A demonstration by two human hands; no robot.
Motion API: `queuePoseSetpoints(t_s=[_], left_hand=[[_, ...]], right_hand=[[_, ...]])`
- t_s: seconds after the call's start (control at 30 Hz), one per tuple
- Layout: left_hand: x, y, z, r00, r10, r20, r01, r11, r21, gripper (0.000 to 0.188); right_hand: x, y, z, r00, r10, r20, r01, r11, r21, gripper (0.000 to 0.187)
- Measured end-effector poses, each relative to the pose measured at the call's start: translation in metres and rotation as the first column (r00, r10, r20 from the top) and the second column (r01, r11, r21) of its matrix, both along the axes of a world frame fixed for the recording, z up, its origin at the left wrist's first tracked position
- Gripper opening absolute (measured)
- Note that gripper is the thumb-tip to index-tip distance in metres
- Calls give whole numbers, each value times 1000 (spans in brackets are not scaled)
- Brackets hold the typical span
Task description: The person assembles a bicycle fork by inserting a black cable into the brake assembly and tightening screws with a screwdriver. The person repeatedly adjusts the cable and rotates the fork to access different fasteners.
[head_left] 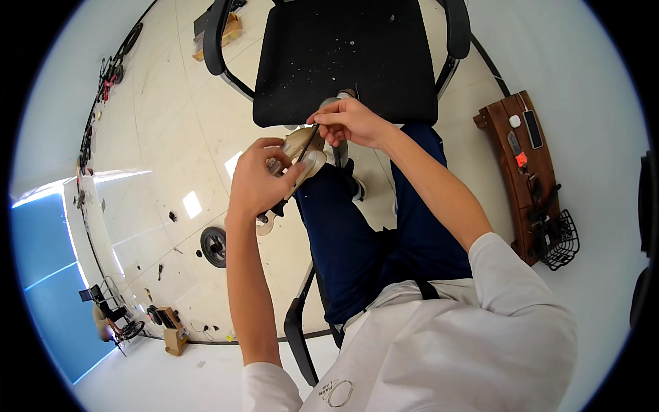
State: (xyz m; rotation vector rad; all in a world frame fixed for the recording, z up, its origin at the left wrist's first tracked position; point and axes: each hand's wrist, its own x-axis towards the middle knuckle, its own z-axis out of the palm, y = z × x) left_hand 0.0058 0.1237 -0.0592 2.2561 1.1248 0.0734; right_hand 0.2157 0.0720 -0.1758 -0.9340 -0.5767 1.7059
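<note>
Between my knees and the black chair seat [343,62] sits a beige part with pale, partly see-through curved pieces [314,163]. My left hand [259,180] is closed around the left side of this part, fingers curled and thumb near its middle. My right hand [351,123] pinches the upper end of a thin dark rod [311,143], which slants down across the beige part. Whether the rod is a tool or belongs to the part, I cannot tell. A grey tube [340,152] stands just below my right hand. The part's lower end is partly hidden behind my left hand.
Small white bits lie on the chair seat in front. A black wheel [214,247] rests on the tiled floor at left. On the right stands a brown wooden bench [525,185] with a phone [532,129] and a black wire basket [564,240]. A cardboard box [174,340] is farther left.
</note>
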Motion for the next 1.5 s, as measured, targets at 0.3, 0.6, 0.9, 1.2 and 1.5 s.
queuePoseSetpoints(t_s=[0.3,0.6,0.9,1.2,1.5], left_hand=[[-6,-42,-10,978,144,153,-185,933,309,17],[-9,-48,-17,971,45,234,-149,881,449,12],[-9,-44,-16,979,4,204,-96,892,442,10],[-6,-47,-22,974,-48,223,-69,869,490,11],[-9,-41,-23,989,-51,137,-25,864,502,12]], right_hand=[[-3,-11,-20,998,22,-59,-21,999,28,26],[-2,-1,-3,992,50,113,-54,998,31,28],[1,-1,-16,986,86,-139,-83,996,29,29],[-5,8,-2,996,70,-59,-74,995,-67,32],[-28,-2,-20,974,-144,-174,98,963,-250,29]])
